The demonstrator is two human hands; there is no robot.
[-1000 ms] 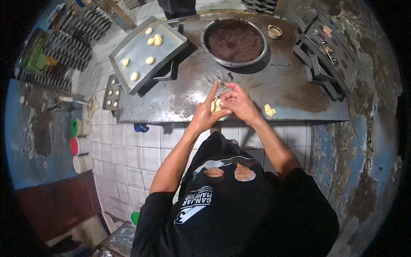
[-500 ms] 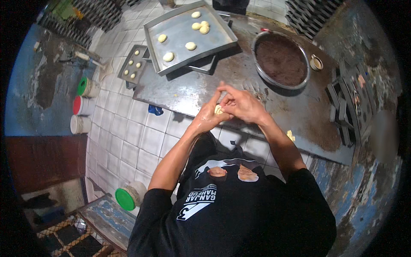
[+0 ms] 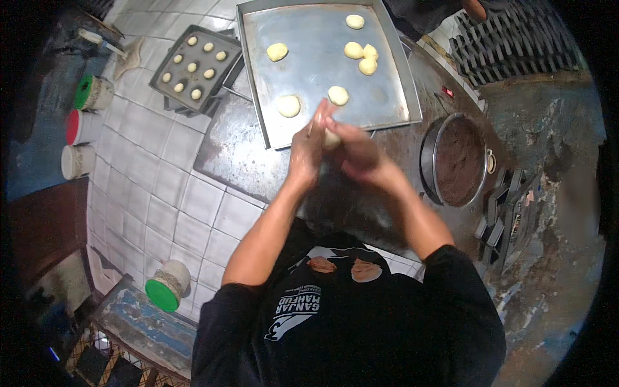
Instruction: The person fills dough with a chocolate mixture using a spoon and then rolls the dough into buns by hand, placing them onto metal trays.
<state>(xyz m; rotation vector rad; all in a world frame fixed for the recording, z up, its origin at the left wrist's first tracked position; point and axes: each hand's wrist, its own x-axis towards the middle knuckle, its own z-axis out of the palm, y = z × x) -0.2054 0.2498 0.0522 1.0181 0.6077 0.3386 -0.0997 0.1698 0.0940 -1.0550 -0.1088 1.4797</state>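
Observation:
A pale ball of dough is pressed between my left hand and my right hand, both closed around it above the dark metal worktop. Just beyond my hands lies a large steel baking tray with several round dough pieces spread over it. To my right stands a round metal bowl filled with a dark brown filling.
A smaller dark tray with several small dough balls sits at the far left of the worktop. Lidded tubs, green, red and another green-lidded one, stand on the tiled floor. Stacked dark moulds lie at the right.
The view has swung so the large tray sits directly ahead. My hands, still closed on the dough, have moved toward its near edge.

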